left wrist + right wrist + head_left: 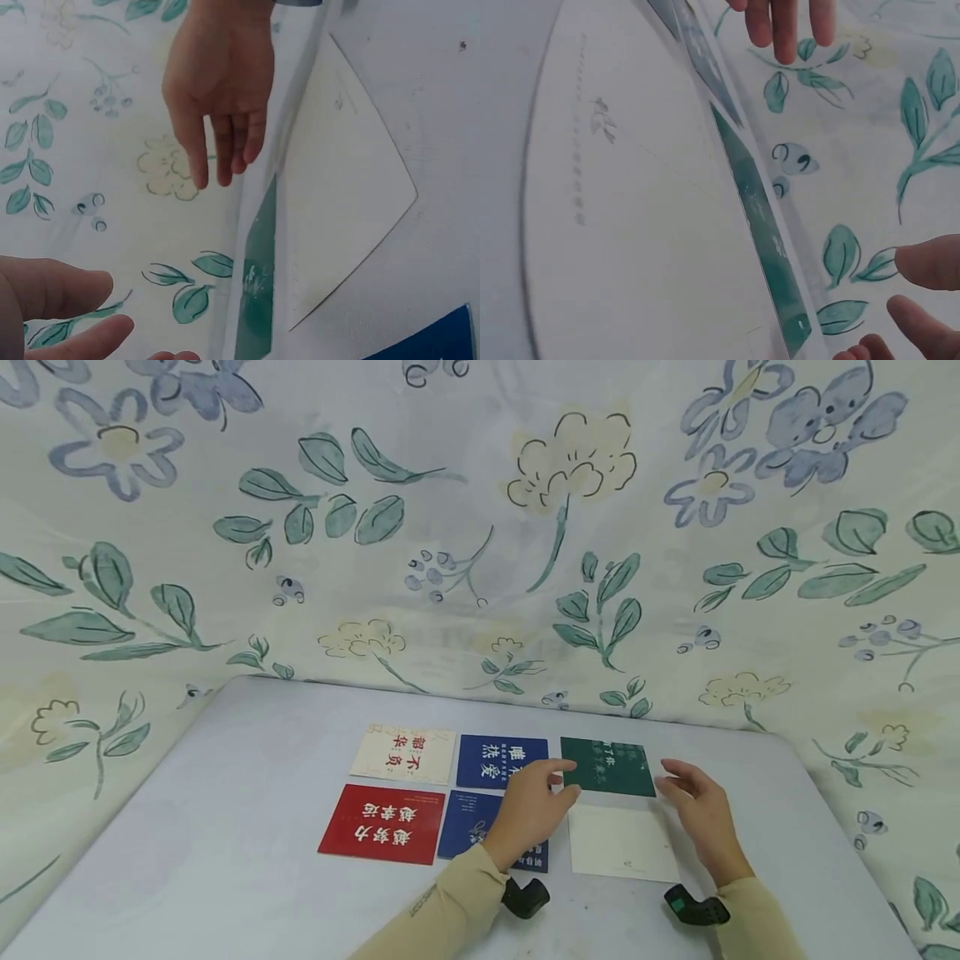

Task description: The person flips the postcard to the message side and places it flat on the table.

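Note:
A green card (609,777) with white writing lies flat on the table. To its left is my left hand (529,810), fingers loosely bent and fingertips overlapping the card's left edge in the head view. On the other side, my right hand (703,817) hovers just past the card's right edge with thumb and fingers apart. Below the green card lies a plain cream card (621,842) with a small print mark. Both wrist views show empty palms and spread fingers; the left wrist view catches the right hand (225,82) hanging relaxed above the cards.
Left of the green card are two blue cards, an upper one (474,766) and a lower one (457,831) partly behind my left forearm. Farther left sit a cream card with red characters (378,752) and a red card (382,814). Floral cloth (480,635) hangs behind the white table (225,827).

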`<state>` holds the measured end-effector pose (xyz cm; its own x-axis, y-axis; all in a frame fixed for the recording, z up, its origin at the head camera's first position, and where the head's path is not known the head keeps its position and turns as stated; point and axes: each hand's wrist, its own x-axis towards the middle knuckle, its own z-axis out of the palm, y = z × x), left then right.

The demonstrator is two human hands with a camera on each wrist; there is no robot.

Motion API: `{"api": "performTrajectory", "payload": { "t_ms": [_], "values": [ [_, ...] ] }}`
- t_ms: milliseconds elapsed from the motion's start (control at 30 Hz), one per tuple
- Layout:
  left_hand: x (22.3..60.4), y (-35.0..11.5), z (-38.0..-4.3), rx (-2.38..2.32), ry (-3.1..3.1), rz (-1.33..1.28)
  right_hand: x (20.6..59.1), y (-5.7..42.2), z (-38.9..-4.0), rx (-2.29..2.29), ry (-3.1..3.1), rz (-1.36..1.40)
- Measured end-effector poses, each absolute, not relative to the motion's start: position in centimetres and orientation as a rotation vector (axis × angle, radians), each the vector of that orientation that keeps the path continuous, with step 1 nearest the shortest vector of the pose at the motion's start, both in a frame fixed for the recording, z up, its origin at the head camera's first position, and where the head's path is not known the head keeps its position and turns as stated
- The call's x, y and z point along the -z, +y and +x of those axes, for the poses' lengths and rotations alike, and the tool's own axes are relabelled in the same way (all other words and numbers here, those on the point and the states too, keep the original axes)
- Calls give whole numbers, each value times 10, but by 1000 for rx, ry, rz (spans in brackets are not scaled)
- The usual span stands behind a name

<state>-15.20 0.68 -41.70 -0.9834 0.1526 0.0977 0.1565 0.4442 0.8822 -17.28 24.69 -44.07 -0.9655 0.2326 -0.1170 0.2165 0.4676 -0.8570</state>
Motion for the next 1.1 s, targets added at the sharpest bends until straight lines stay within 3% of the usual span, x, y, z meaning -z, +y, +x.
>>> {"api": "performTrajectory", "payload": {
  "t_ms": [1100],
  "values": [
    [424, 33, -183, 1624, -2716, -45, 445, 249, -199, -1514, -2882, -404]
  ]
}}
